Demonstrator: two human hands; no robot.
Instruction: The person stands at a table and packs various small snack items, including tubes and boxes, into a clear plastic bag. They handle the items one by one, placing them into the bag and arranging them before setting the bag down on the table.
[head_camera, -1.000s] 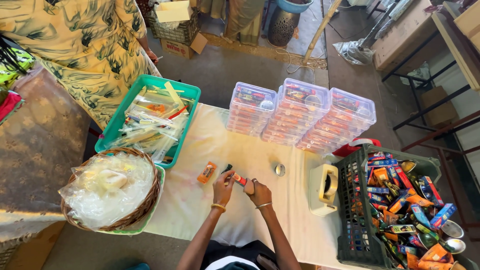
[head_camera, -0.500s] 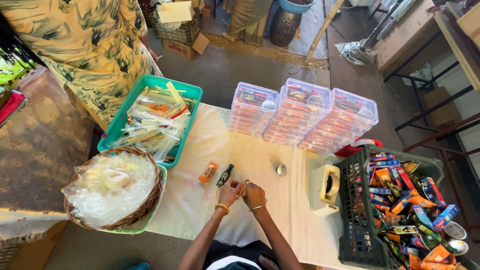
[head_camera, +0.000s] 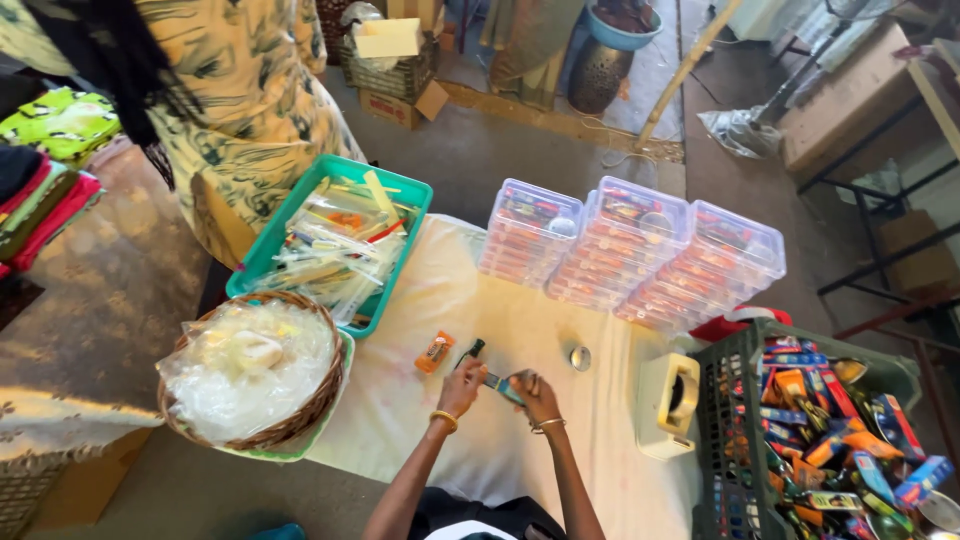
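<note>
Fingers of both hands pinching one small blue item (head_camera: 505, 386), perhaps a packet, one orange packet (head_camera: 435, 352) near.

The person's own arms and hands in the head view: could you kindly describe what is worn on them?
Both forearms are bare, with no sleeves. The left hand has a beaded gold-coloured bracelet at the wrist; the right hand has a thin silvery bangle.

small item between hands (head_camera: 503, 386) blurred, crate (head_camera: 735, 420) cut off at edge
</note>
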